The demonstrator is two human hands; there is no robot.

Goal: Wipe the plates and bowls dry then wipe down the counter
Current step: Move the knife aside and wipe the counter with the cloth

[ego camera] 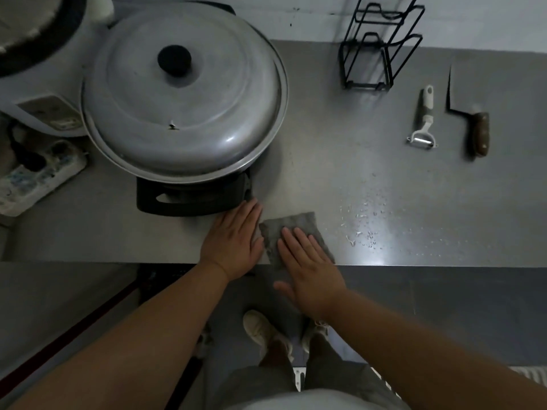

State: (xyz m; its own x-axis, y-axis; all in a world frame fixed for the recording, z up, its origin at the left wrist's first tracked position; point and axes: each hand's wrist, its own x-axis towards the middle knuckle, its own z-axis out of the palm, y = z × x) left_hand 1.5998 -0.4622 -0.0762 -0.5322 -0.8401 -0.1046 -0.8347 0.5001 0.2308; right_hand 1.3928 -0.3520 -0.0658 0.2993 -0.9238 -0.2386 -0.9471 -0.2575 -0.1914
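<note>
A grey cloth [291,229] lies flat on the steel counter [414,202] near its front edge. My right hand [307,267] presses on the cloth with straight fingers, its palm hanging over the counter's edge. My left hand [233,241] lies flat on the counter just left of the cloth, its fingertips near the black base of the pot. Water droplets [364,223] dot the counter to the right of the cloth. No plates or bowls are in view.
A large lidded metal pot [183,102] stands on a black burner base [189,199] at the left. Behind are a black wire rack [376,51], a peeler [424,119] and a cleaver [473,113]. A power strip [38,179] lies far left.
</note>
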